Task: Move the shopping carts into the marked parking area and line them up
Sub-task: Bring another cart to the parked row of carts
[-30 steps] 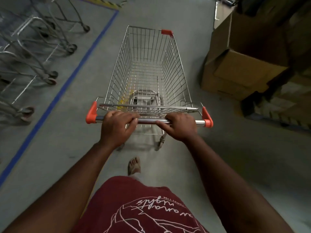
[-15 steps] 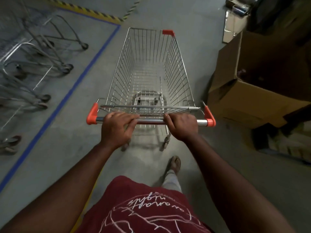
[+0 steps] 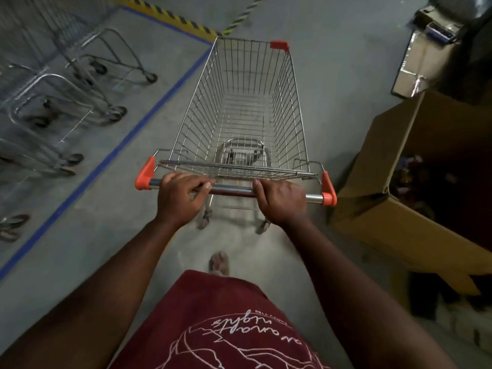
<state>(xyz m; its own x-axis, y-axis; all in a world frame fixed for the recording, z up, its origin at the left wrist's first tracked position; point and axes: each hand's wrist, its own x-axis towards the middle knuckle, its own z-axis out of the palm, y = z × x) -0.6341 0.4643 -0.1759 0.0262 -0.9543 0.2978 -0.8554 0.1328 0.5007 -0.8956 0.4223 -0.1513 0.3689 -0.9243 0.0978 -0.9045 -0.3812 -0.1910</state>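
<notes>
An empty wire shopping cart (image 3: 287,107) with orange corner caps stands straight ahead of me on the grey floor. Its chrome handle bar (image 3: 231,189) is gripped by both hands: my left hand (image 3: 181,199) near the left end, my right hand (image 3: 282,201) right of the middle. The cart sits just to the right of a blue floor line (image 3: 127,137) that borders the marked parking area. Inside that area, on the left, several parked carts (image 3: 66,102) stand in a row, blurred.
A large open cardboard box (image 3: 394,209) lies close on the right of the cart; a smaller box (image 3: 423,62) stands beyond it. Yellow-black hazard tape (image 3: 173,20) marks the area's far edge. A pair of sandals (image 3: 13,226) lies at far left.
The cart and I have rolled forward along the blue line. The parked carts and the boxes have slid nearer and backward in view; the hazard tape corner has come into sight.
</notes>
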